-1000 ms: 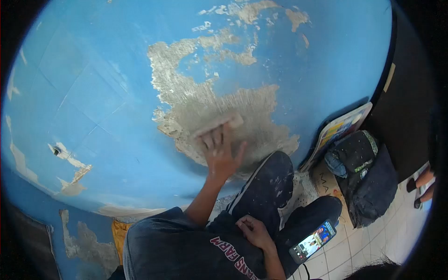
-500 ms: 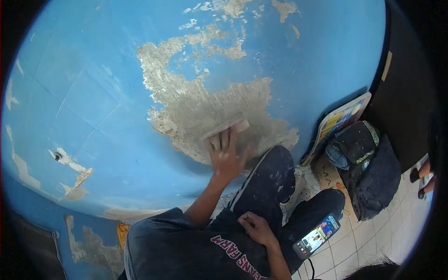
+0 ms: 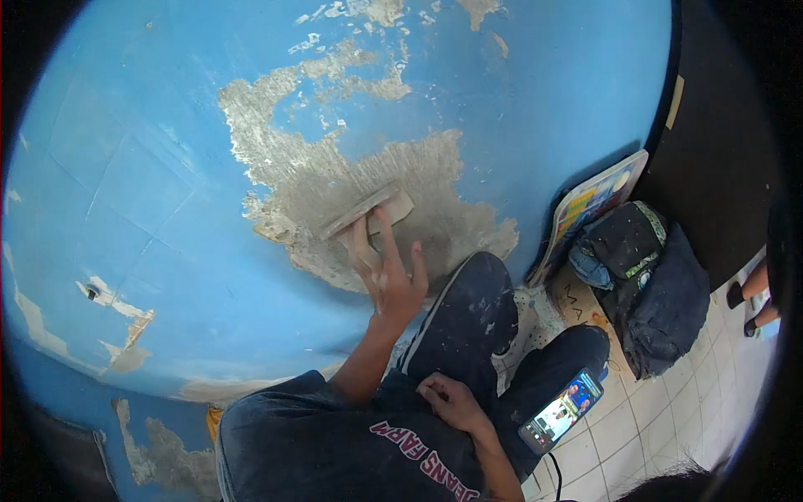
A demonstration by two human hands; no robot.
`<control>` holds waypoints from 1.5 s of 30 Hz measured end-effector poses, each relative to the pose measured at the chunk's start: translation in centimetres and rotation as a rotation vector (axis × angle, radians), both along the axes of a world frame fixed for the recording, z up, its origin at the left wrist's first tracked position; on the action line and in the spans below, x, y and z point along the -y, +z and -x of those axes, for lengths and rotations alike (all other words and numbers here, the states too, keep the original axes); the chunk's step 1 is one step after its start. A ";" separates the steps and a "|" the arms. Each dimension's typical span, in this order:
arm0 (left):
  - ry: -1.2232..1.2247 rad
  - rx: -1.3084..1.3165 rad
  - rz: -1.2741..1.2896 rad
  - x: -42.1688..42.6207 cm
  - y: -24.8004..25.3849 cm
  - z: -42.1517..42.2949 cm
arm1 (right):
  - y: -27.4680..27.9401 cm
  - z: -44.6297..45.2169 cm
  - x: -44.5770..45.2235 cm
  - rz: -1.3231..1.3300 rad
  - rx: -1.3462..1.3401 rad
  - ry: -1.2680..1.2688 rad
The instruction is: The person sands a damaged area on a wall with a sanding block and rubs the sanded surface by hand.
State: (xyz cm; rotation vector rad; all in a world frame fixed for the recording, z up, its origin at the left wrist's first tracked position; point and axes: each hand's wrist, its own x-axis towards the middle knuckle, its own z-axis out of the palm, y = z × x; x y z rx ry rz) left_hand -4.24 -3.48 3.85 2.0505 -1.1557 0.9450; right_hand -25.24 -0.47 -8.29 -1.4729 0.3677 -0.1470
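My left hand point(image 3: 391, 276) grips a pale, dusty sanding block point(image 3: 368, 211), with the fingers behind its lower side and the thumb apart. The block is tilted against a rough grey bare patch point(image 3: 309, 176) in the blue painted wall point(image 3: 544, 84); I cannot tell how much of its face touches. Low on my lap, my right hand point(image 3: 456, 400) rests with its fingers curled in and nothing visible in them. Close by it, a phone point(image 3: 560, 412) with its screen lit lies on my dark trousers.
At the right, a colourful board point(image 3: 590, 205) leans on the wall. A dark bag point(image 3: 644, 268) lies on a cardboard box point(image 3: 577, 301) over white floor tiles point(image 3: 661, 410). Another person's feet point(image 3: 744, 309) show at the right edge. A cable point(image 3: 556, 477) runs beside the phone.
The sanding block has tipped, so more of its side shows, and my left fingers have shifted on it. The whole view has moved slightly. My right hand stays on my lap.
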 end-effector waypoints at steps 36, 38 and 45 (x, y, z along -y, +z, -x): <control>0.327 0.107 -0.181 1.0 -3.4 -4.7 | 0.6 -0.1 0.8 -0.012 -0.154 0.067; 0.284 0.138 -0.286 0.2 -4.7 -5.0 | 0.2 0.0 0.5 -0.027 -0.107 0.049; 0.327 0.152 0.093 1.6 3.9 -3.9 | 1.0 0.0 0.6 -0.026 -0.103 0.033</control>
